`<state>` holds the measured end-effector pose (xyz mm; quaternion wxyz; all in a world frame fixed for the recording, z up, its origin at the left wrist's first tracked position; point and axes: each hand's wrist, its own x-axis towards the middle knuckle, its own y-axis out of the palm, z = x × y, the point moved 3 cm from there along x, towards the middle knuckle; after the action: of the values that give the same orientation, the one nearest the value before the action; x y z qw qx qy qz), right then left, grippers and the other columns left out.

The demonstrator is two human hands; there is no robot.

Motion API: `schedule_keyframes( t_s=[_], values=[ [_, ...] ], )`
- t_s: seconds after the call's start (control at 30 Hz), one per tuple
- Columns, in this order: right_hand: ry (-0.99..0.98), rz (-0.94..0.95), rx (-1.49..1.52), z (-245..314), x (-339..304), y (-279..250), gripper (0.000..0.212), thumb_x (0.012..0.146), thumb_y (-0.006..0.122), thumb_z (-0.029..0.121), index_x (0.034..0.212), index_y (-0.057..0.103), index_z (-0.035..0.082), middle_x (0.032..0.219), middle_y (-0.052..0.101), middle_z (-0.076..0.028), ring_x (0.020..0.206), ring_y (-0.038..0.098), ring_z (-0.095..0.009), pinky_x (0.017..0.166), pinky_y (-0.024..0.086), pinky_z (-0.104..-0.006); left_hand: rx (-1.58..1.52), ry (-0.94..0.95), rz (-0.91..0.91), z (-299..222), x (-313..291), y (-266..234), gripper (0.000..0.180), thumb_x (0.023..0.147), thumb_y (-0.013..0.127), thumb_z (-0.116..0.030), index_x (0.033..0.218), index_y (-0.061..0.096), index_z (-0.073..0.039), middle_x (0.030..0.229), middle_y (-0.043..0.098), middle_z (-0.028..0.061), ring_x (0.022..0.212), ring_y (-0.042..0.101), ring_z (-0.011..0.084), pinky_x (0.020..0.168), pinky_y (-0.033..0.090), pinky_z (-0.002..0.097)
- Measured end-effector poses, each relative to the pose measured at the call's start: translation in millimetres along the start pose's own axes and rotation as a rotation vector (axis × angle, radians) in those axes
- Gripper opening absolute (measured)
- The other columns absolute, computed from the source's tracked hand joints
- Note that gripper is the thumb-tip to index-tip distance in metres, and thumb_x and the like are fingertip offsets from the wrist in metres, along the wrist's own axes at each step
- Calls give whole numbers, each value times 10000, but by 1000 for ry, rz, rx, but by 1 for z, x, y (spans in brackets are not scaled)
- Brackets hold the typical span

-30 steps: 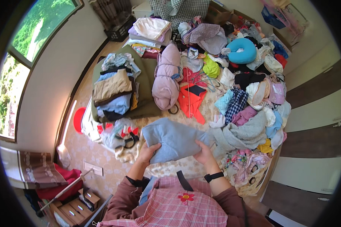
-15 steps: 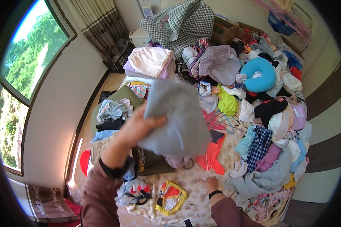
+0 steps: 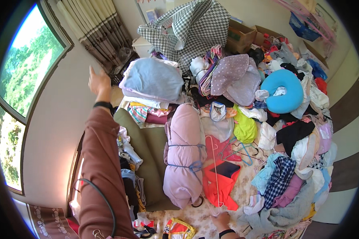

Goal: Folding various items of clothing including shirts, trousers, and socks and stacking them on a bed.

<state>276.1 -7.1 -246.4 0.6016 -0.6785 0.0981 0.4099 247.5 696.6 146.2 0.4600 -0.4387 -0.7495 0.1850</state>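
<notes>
My left hand (image 3: 99, 83) is raised at the upper left with its fingers stretched out, empty, beside the stack of folded laundry. A grey-blue folded cloth (image 3: 153, 79) lies on top of that stack, over pale pink and lilac pieces. At the bottom middle, my right hand (image 3: 220, 220) is closed on a thin pale pink clothes hanger (image 3: 215, 171). The hanger stretches away from it over an orange-red garment (image 3: 222, 187) on the floral bedspread. A pink bundle (image 3: 184, 155) tied with blue cord lies left of the hanger.
A large heap of loose clothes (image 3: 283, 163) fills the right side, with a blue neck pillow (image 3: 282, 91) on it. Several hangers (image 3: 212, 71) stand bunched at the back. A houndstooth bag (image 3: 199, 32) is behind. An olive cushion (image 3: 141, 159) lies left of the bundle.
My left hand has moved up and left and let go of the grey-blue cloth, which now rests on the folded stack. The pink bundle has come into sight. My right hand stays at the hanger.
</notes>
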Motion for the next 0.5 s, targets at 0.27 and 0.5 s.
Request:
schedule_keyframes(
  t_s=[0.27,0.5],
  values=[
    [-38,-90,-5,-1,-10,-3,592,641,711,566,850,655,15,893,605,-224,842,607,-357,726,472,-421,-24,356,159,20,-119,80,532,856,534,-316,1362,419,-200,1237,545,160,1108,525,363,918,427,450],
    [-65,-77,60,3,-9,-1,559,655,695,575,809,682,38,861,621,-175,834,617,-329,730,478,-425,-639,225,713,-51,-241,-5,521,834,608,-182,1317,461,-55,1169,584,192,882,622,237,755,494,332]
  ],
)
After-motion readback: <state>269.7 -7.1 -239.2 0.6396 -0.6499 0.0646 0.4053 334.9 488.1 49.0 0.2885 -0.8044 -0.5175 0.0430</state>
